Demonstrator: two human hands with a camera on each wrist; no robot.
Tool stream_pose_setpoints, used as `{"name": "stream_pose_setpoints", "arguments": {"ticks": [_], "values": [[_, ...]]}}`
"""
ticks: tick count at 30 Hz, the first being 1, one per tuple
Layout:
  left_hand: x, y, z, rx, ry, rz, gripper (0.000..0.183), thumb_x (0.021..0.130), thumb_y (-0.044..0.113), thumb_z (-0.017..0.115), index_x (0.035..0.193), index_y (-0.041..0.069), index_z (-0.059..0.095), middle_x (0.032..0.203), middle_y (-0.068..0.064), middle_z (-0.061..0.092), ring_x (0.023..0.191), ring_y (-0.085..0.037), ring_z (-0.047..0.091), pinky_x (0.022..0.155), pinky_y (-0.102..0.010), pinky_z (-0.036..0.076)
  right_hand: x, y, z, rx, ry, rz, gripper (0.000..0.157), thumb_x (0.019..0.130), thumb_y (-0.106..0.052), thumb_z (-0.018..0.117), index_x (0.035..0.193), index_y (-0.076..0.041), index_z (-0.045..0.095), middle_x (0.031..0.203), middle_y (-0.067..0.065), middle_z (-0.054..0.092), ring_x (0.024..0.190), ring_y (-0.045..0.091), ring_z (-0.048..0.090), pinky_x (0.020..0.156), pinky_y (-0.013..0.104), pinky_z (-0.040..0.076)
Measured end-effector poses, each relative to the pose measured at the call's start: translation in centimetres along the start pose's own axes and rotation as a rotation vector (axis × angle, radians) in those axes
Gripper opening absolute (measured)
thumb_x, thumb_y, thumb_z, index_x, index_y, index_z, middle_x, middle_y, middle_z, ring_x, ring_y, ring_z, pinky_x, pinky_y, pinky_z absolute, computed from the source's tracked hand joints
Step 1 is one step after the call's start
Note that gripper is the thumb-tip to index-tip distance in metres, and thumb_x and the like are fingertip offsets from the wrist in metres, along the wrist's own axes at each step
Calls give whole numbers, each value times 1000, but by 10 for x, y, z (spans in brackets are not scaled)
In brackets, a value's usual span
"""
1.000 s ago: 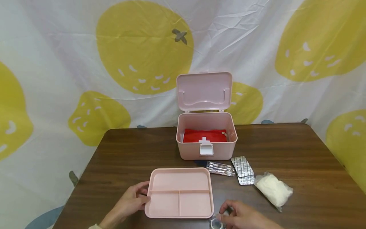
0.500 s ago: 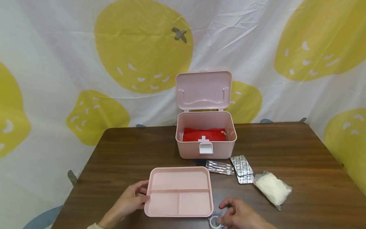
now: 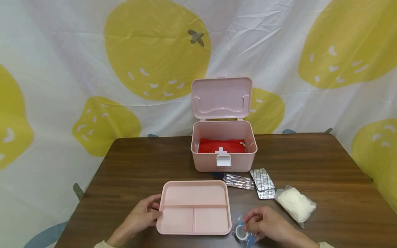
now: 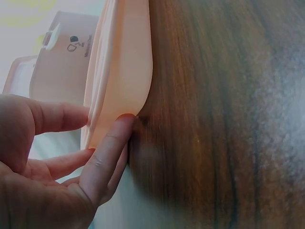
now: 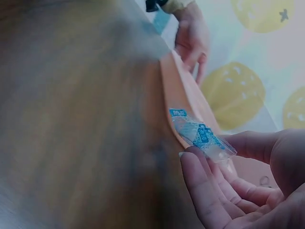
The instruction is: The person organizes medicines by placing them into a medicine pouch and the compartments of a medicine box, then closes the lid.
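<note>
Head view: the left hand (image 3: 141,215) has its thumb and fingers clamped on the left side of a pale-pink, rectangular, three-compartment plastic tray (image 3: 195,193), near on a dark-brown wood-grain table (image 3: 139,165). Just right of the tray, the right hand (image 3: 269,224) pinches a white ring-shaped roll (image 3: 241,238) in clear, blue-printed plastic wrap (image 5: 202,136).

I count one box (image 3: 204,162), one pouch (image 3: 207,146), one tray (image 3: 195,193), one ring (image 3: 237,233), one white bag (image 3: 296,204), two blister packs (image 3: 262,179), two hands (image 3: 142,215).
</note>
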State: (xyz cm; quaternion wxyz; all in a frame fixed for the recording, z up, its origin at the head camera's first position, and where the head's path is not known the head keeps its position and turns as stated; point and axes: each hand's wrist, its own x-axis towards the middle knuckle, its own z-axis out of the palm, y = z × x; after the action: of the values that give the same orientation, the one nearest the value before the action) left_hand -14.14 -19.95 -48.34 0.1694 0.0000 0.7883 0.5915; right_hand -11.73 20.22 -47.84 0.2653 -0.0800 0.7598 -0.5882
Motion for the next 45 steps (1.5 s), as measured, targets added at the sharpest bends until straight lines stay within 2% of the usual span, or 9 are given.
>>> {"name": "stream_pose_setpoints", "arguments": {"ticks": [8,15,19,24,29,34,39,43,45], "values": [[1,-1,5,42,-13,41,63,85,-6,63,142,-12,39,104,-21,60,85,-23,66,66,-41,59,17,-22,-24,-49,71,-108,23,87,-9,72,103,7,67,84,8,67,70,14,63,59,29,56],[2,-3,5,76,-42,63,66,89,-1,64,146,-10,32,104,-20,57,82,-23,64,63,-41,59,38,-50,-36,-230,136,-164,23,88,-18,74,105,-4,71,87,6,68,78,18,60,65,29,53],[6,-2,4,120,-54,73,75,92,11,69,152,-2,26,97,-13,58,77,-21,63,58,-38,58,54,-57,-32,-318,148,-224,22,88,-19,75,106,-7,73,89,4,69,81,18,59,67,27,51],[13,-2,3,235,-61,117,88,91,24,72,157,6,18,88,-7,55,65,-14,59,53,-31,55,75,-57,-23,-337,131,-270,21,88,-15,74,106,-6,74,91,4,69,80,18,59,68,27,52],[20,-2,3,383,-30,183,93,89,34,74,158,8,18,79,-1,52,61,-8,52,52,-24,46,91,-55,-12,-404,133,-340,17,88,-12,74,104,-6,75,86,1,69,76,15,59,67,25,53],[25,-4,4,414,-33,208,95,89,37,74,159,9,16,74,0,55,59,-7,53,53,-24,46,101,-57,-2,-471,162,-405,13,87,-9,73,100,-7,75,82,-2,68,74,10,59,67,24,53],[26,-4,5,479,-20,237,96,88,39,74,159,10,17,95,-9,69,72,-10,62,64,-28,51,106,-58,4,-529,168,-466,13,86,-3,72,98,-4,74,81,-2,69,73,7,58,67,24,52],[25,-3,7,547,18,227,95,86,43,76,159,14,21,120,-16,67,86,-14,64,77,-36,51,109,-58,8,-565,154,-493,14,85,0,72,98,-2,74,80,-1,69,72,5,59,67,23,52],[24,-3,7,556,27,215,96,85,43,76,159,15,22,122,-17,66,88,-16,63,78,-39,51,111,-58,9,-589,155,-500,14,84,1,72,97,-3,74,79,-2,69,71,4,59,66,22,52]]}}
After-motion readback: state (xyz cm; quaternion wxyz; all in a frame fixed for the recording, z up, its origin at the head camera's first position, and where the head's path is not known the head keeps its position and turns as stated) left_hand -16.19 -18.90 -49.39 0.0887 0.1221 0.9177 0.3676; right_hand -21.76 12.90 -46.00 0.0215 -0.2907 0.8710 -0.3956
